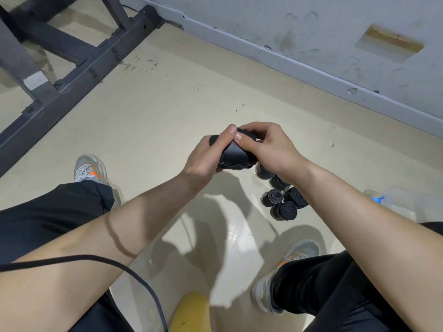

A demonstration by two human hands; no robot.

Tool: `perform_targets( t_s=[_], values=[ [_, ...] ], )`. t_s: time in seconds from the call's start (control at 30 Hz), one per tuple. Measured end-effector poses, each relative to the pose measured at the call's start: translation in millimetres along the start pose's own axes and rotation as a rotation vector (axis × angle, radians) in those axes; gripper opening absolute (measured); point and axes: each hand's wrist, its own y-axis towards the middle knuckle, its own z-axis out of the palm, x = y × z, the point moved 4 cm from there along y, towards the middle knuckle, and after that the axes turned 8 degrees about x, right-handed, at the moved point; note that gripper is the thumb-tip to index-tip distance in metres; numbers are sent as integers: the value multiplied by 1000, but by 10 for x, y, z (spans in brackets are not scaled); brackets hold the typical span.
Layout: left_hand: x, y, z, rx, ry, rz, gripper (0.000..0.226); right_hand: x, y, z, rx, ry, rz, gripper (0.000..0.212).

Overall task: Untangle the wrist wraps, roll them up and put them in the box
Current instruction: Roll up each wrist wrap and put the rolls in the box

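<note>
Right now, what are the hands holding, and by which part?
One black wrist wrap, held by both hands: the left hand curls round its left side, and the right hand pinches its upper right edge.

No text, brand, number or sign can be read anywhere in view. The black wrist wrap shows thin white marks at its edges, too small to make out as letters. Far to the upper left of the wrist wrap, a white label sits on the dark metal frame, with no legible print on it. To the lower right of the wrist wrap, a blue patch on a clear plastic container is too blurred to read.
</note>
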Motion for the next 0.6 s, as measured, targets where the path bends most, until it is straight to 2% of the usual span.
perform_targets(
  t_s=[0.07, 0.1, 0.17, 0.23, 0.3, 0.43, 0.6],
  values=[
    [8, 43, 27, -36, -68, 72, 67, 35, -29, -22, -18, 112, -2, 21],
    [12, 64, 36, -61, -79, 92, 70, 53, -48, -42, -27, 155, 3, 19],
    [-14, 73, 60, -136, -30, 97, 60, 81, -101, -72, -33, 204, 33, 22],
    [-58, 89, 103, -166, 27, 73, 60, 92, -174, -90, -18, 243, 68, 35],
    [-122, 90, 184, -151, 97, 49, 60, 81, -272, -132, -9, 286, 81, 43],
    [-196, 101, 457, -99, 231, 29, 57, -45, -521, -329, -4, 339, 108, 36],
    [-114, 185, 987, -5, 406, -11, 47, -535, -946, -661, -58, 184, 258, 45]
  ],
)
